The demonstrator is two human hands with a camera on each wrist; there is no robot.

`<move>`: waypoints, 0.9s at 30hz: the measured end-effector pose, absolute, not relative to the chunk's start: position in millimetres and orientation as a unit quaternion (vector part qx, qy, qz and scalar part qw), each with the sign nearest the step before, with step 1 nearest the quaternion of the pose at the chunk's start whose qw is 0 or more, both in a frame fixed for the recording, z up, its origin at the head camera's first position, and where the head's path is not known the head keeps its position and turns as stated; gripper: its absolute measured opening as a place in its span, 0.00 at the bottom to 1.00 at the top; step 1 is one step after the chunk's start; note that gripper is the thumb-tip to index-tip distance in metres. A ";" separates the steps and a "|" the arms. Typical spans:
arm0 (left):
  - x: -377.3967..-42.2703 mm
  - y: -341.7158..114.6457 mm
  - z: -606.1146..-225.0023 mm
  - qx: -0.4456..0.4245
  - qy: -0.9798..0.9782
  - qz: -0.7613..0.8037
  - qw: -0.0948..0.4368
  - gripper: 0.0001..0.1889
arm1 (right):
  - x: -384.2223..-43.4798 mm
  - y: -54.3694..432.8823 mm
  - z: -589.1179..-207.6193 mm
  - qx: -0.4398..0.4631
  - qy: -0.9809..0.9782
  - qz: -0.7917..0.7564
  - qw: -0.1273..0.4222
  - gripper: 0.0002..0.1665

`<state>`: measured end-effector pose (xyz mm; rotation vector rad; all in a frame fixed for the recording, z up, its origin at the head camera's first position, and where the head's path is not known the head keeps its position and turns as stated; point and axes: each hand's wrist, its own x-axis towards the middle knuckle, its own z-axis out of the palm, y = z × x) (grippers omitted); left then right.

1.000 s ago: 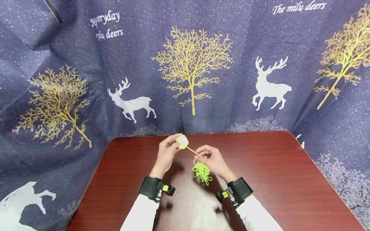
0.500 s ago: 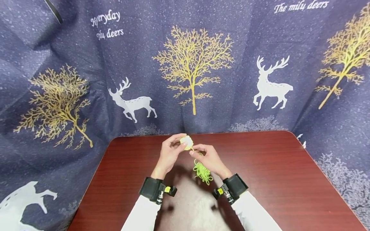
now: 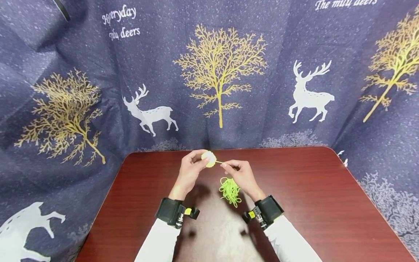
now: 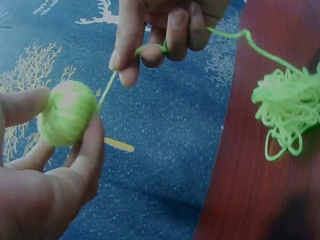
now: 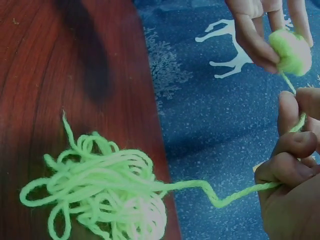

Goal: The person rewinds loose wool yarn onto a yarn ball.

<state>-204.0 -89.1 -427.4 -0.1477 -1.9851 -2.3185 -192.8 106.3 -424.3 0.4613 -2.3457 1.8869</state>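
A small yellow-green ball of yarn (image 4: 69,112) is pinched between the thumb and fingers of my left hand (image 3: 189,173), above the table's far part. From it a short taut strand of yarn (image 4: 107,91) runs to my right hand (image 3: 243,177), which pinches it between thumb and forefinger. In the right wrist view the strand passes through the curled fingers of that hand and leads on to a loose tangle of yarn (image 5: 107,187). The tangle lies on the table just below the right hand, its loops spread out and one loose end sticking up.
The reddish-brown wooden table (image 3: 314,203) has a bright glare in its front middle. Behind it hangs a dark blue curtain (image 3: 248,127) printed with white deer and golden trees. Both wrists carry black camera straps (image 3: 271,211).
My right hand came in close to the ball, then drew away to the right, leaving a short strand between. The left hand moved slightly right, then back left. The tangle stayed about in place.
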 end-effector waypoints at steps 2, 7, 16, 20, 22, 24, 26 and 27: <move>-203.9 -88.3 -426.5 -0.046 -0.667 -0.743 0.046 0.16 | -192.7 106.6 -425.0 0.152 -0.766 0.623 0.051 0.08; -203.2 -88.2 -424.6 -0.049 -0.689 -0.723 0.026 0.16 | -193.0 107.8 -424.3 0.148 -0.760 0.630 0.054 0.08; -199.4 -91.0 -425.2 -0.058 -0.699 -0.713 0.005 0.15 | -193.6 111.8 -420.8 0.114 -0.758 0.641 0.037 0.08; -198.9 -91.4 -426.5 -0.066 -0.700 -0.712 -0.004 0.16 | -193.6 111.8 -419.0 0.104 -0.755 0.646 0.035 0.08; -198.9 -92.0 -427.5 -0.067 -0.705 -0.706 0.000 0.17 | -193.1 112.0 -419.1 0.099 -0.754 0.649 0.029 0.08; -199.1 -92.9 -429.1 -0.073 -0.718 -0.693 0.011 0.18 | -192.6 112.3 -419.1 0.096 -0.753 0.650 0.025 0.08; -199.4 -93.9 -431.1 -0.085 -0.741 -0.665 0.026 0.19 | -192.4 112.2 -419.1 0.095 -0.753 0.651 0.021 0.08; -199.7 -94.2 -431.9 -0.092 -0.756 -0.647 0.033 0.20 | -192.5 112.0 -419.2 0.096 -0.752 0.651 0.021 0.08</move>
